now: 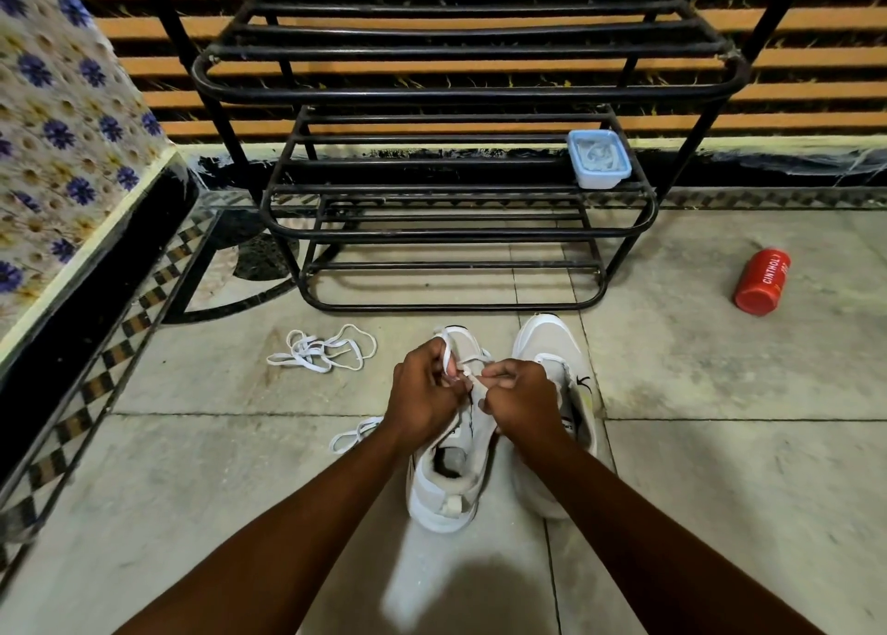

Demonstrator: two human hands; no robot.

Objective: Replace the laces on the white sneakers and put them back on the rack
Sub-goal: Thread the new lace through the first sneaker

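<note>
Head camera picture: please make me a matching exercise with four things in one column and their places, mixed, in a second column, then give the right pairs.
Things:
1. plastic box
2. red can
3. loose lace
4. left sneaker

Places:
A. on the floor, left of the sneakers
B. on the rack's middle shelf, right end
C. under both hands
D. lying on the floor, right of the rack

Pairs: 1-B, 2-D, 3-A, 4-C

White sneakers (499, 423) side by side, upright
</note>
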